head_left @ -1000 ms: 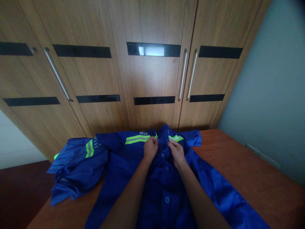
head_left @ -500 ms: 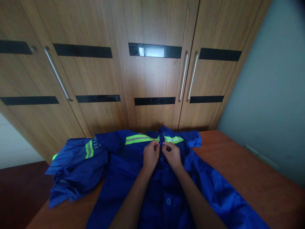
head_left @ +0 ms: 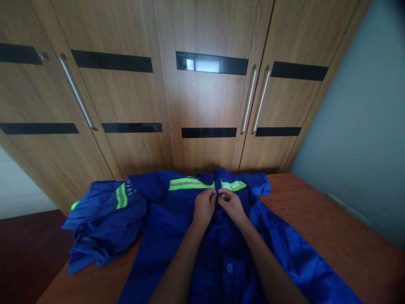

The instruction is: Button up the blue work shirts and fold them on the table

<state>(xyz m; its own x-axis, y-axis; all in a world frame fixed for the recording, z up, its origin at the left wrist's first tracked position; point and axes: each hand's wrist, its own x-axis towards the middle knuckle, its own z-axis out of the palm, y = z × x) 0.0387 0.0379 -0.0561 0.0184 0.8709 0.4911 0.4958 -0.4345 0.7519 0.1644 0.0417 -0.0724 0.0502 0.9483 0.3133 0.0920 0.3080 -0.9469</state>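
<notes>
Spread out in front of me is a blue work jacket (head_left: 174, 228), its collar toward the cabinet. A yellow-green and grey reflective stripe (head_left: 190, 184) crosses its chest. My left hand (head_left: 205, 205) pinches the front placket just below the stripe. Close beside it, my right hand (head_left: 232, 204) pinches the same placket from the other side, fingertips almost touching those of the left. Whatever button lies between the fingers is hidden. Lower on the front a round blue button (head_left: 229, 267) shows.
A second blue garment (head_left: 107, 223) with a reflective band lies crumpled at the left. Both rest on a reddish-brown wooden surface (head_left: 319, 219). Behind stands a wooden wardrobe (head_left: 209, 101) with long metal handles (head_left: 249, 99). A pale wall (head_left: 357, 126) closes off the right.
The view has shifted slightly, so the scene sits a little further right. Both hands stay at the placket, their fingers slightly repositioned; a button below them is now covered.
</notes>
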